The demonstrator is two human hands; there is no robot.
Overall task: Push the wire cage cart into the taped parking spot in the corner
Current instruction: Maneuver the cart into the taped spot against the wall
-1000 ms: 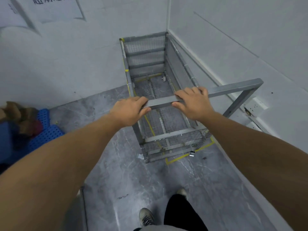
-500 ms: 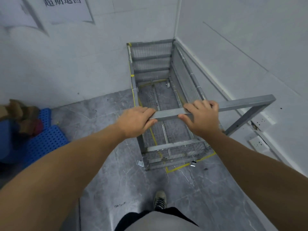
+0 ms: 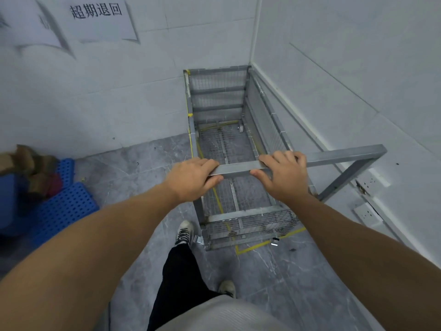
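Note:
A grey wire cage cart (image 3: 238, 225) stands in the room's corner, its far end against the back wall and its right side along the right wall. Yellow tape (image 3: 260, 246) marks a rectangle on the floor; its near corner shows just in front of the cart, and a strip runs under the mesh floor. My left hand (image 3: 191, 179) and my right hand (image 3: 285, 176) both grip the flat grey handle bar (image 3: 236, 168) at the cart's near end. The bar's right part (image 3: 346, 154) reaches close to the right wall.
Blue perforated plastic mats (image 3: 62, 206) and a pile of brown and blue things (image 3: 26, 168) lie at the left. Paper signs (image 3: 95, 17) hang on the back wall. Wall sockets (image 3: 367, 212) sit low on the right wall. My shoes (image 3: 183, 232) stand on grey tile floor behind the cart.
The cart has rolled a little deeper into the corner. I have stepped closer, with my left foot now beside the cart's near left corner. Both hands stay on the bar.

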